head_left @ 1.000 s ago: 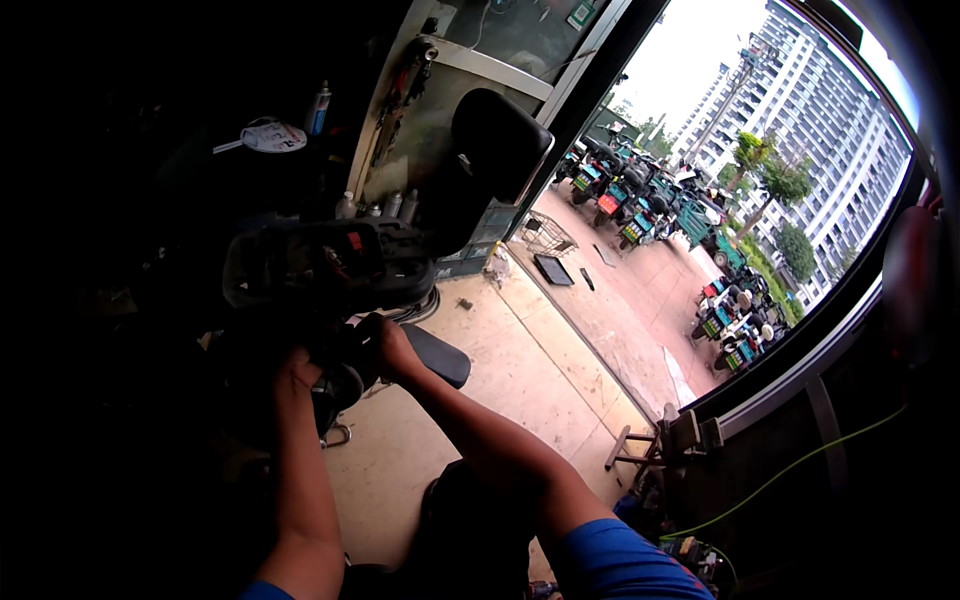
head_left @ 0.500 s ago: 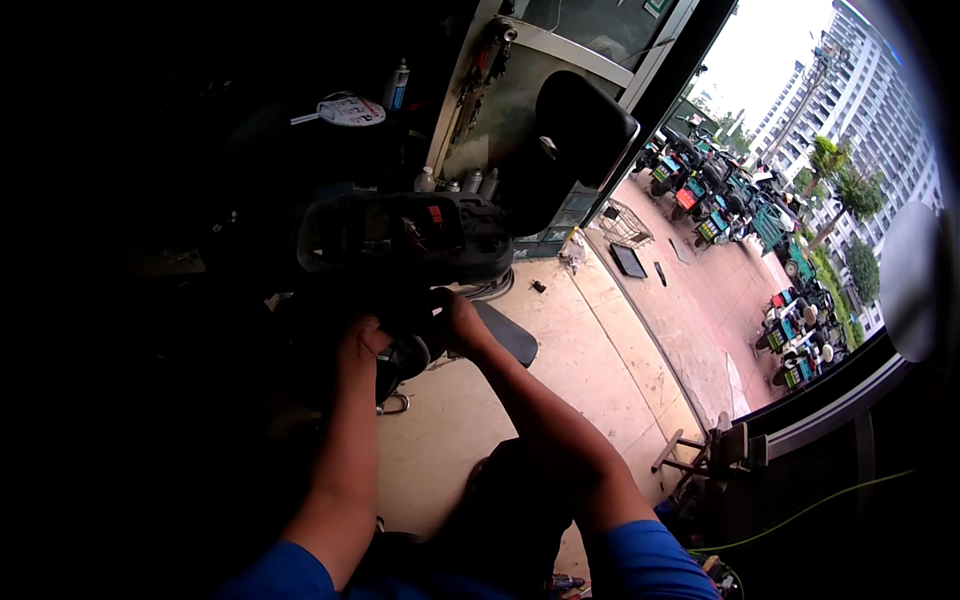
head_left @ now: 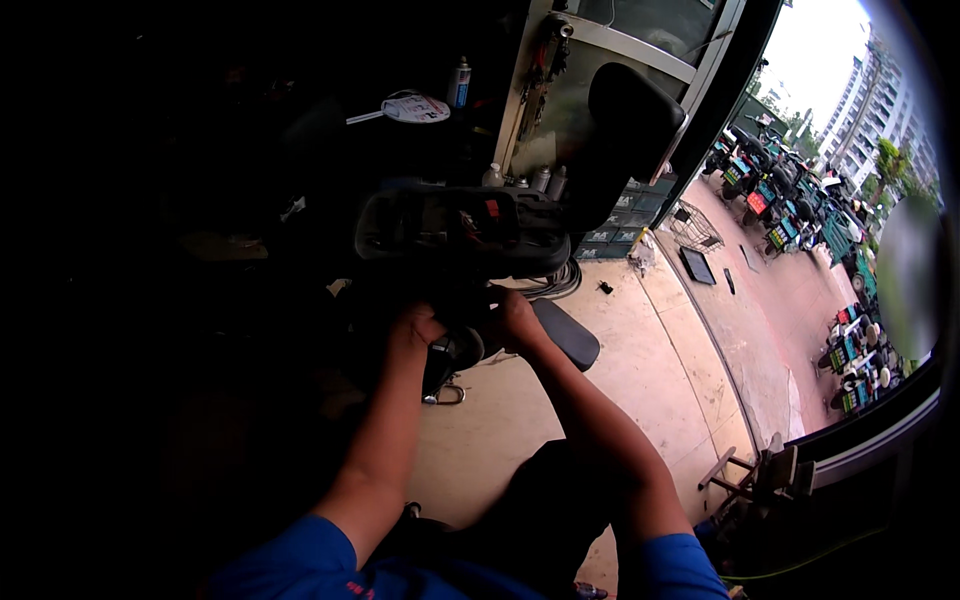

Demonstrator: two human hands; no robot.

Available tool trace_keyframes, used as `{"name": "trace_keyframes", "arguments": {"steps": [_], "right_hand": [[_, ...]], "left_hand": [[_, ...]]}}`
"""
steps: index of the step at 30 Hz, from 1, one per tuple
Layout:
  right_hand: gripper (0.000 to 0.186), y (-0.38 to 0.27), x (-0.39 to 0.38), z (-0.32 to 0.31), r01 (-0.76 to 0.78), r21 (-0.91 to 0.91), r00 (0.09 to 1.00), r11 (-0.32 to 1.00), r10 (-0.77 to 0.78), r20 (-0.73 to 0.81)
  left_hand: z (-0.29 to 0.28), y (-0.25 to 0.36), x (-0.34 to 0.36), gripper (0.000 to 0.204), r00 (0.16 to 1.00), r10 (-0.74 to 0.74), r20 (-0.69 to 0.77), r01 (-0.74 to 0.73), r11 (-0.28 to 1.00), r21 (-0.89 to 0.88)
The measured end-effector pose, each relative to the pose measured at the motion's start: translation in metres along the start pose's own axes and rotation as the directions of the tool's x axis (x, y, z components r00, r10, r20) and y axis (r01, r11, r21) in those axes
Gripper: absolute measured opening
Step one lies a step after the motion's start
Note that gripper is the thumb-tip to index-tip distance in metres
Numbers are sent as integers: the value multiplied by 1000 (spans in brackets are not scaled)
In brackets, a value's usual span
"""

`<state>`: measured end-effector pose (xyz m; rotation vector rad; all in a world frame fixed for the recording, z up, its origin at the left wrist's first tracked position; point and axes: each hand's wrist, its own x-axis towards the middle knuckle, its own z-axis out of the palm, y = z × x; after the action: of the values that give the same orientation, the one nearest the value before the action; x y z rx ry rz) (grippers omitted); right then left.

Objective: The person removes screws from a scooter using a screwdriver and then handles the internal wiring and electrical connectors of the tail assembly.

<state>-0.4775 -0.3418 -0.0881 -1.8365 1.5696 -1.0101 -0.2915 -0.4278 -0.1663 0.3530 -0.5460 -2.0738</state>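
A dark scooter body point(head_left: 550, 255) stands in front of me, with an open storage compartment on top and something red inside. Just below its near edge, both my hands reach into deep shadow. My left hand point(head_left: 424, 322) shows its back and thumb beside a dark rounded part point(head_left: 460, 350); its other fingers are lost in the dark. My right hand point(head_left: 515, 318) is curled closed against the underside, and what it grips is hidden. A black padded seat point(head_left: 635, 120) rises upright beyond the compartment. A metal shackle point(head_left: 448, 394) hangs below the rounded part.
A grey padded board point(head_left: 567, 335) lies right of my right hand, near coiled cables point(head_left: 555, 282). Spray cans point(head_left: 541, 180) stand behind. A hand fan point(head_left: 415, 108) and a blue can point(head_left: 459, 84) sit at the back. A wooden stool point(head_left: 735, 470) is at right; parked scooters line the pavement outside.
The whole view has shifted, so the scooter and both hands appear farther right. The hands keep nearly the same place against the scooter.
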Motion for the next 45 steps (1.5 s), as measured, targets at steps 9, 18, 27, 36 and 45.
{"name": "trace_keyframes", "arguments": {"steps": [9, 18, 27, 36, 45], "right_hand": [[46, 14, 1, 0, -13, -57, 995, 998, 8, -96], [56, -5, 3, -9, -56, -183, 998, 981, 59, 10], [50, -20, -3, -12, -113, 109, 993, 988, 107, 56], [41, -21, -5, -4, -78, -11, 996, 997, 77, -45], [49, -17, -4, -13, -150, 57, 984, 987, 143, 104]], "left_hand": [[46, -3, -13, 38, 986, -61, 156, 72, 995, -72], [25, -2, -10, 32, 995, 7, 105, 2, 996, -87], [8, -8, -5, 38, 989, -19, 148, 29, 997, -68], [23, -9, -18, 35, 998, 54, 15, -55, 997, 49], [22, -34, -50, 43, 986, 161, -34, -165, 956, -244]]}}
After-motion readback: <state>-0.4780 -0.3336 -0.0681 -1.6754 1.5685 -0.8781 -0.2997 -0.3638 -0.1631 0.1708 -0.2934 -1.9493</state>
